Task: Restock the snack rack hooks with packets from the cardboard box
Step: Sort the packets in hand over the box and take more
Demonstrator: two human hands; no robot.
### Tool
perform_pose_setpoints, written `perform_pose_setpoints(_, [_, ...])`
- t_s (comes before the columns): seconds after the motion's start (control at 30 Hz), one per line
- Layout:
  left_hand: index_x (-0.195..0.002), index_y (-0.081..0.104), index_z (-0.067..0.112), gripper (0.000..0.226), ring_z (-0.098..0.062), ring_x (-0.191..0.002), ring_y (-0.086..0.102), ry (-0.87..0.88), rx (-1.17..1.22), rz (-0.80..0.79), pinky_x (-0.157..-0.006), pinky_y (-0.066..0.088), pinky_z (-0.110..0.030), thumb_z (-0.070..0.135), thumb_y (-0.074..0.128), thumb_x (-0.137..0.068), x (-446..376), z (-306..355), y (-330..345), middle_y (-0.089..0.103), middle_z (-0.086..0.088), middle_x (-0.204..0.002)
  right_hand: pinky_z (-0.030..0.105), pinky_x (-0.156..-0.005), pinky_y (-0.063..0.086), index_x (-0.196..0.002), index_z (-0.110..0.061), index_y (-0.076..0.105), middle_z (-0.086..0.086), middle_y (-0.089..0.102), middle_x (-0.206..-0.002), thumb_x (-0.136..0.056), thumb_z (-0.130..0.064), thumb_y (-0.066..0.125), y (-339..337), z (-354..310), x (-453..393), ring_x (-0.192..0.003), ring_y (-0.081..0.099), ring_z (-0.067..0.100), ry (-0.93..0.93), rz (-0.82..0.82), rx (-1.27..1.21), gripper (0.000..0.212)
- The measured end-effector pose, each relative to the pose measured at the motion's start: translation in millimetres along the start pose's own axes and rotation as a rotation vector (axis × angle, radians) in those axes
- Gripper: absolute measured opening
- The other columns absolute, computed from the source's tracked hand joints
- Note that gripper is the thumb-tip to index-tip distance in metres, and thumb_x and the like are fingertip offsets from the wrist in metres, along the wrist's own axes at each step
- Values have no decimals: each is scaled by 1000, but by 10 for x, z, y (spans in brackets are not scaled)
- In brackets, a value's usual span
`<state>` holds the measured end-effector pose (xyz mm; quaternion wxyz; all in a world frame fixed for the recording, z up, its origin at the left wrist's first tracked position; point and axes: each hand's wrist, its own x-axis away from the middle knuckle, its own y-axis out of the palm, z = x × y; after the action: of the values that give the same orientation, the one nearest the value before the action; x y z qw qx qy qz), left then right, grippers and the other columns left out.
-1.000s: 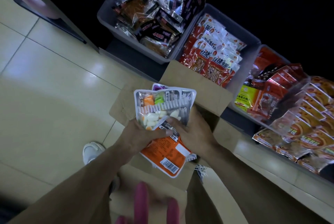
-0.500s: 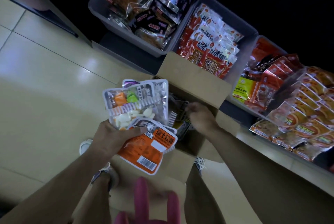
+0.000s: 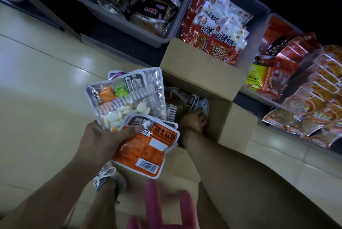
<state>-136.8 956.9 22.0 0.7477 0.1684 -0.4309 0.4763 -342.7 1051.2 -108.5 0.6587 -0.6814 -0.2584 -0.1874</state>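
Cardboard box (image 3: 224,116) stands open on the tiled floor (image 3: 42,84), loose packets (image 3: 187,102) lying inside. The right hand (image 3: 194,121) reaches into it, fingers down among them; whether its grip has closed on one I cannot tell. Left of the box, the left hand (image 3: 100,140) pinches a fan of packets (image 3: 137,117), thumb pressed on an orange one. Beyond the box, grey bins (image 3: 118,23) hold dark, red and white snack bags.
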Motion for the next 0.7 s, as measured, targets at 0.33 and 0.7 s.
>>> perform_pose_setpoints(0.33, [-90, 81, 21, 36, -15, -66, 79, 5, -117, 53, -69, 63, -35, 28, 99, -59, 16, 46, -4, 81, 6, -77, 4, -52, 43, -97, -15, 55, 29, 57, -123, -99, -20, 62, 59, -45, -137, -94, 61, 17, 394, -483, -386, 8])
perform_pose_setpoints(0.7, [-97, 81, 20, 37, -16, -75, 80, 16, 0, 135, -68, 62, -30, 20, 98, -64, 459, 223, -209, 83, 6, -85, 35, -64, 56, -115, -8, 72, 15, 74, -101, -87, -25, 68, -783, 299, 395, -83, 71, 31, 205, -216, -194, 33])
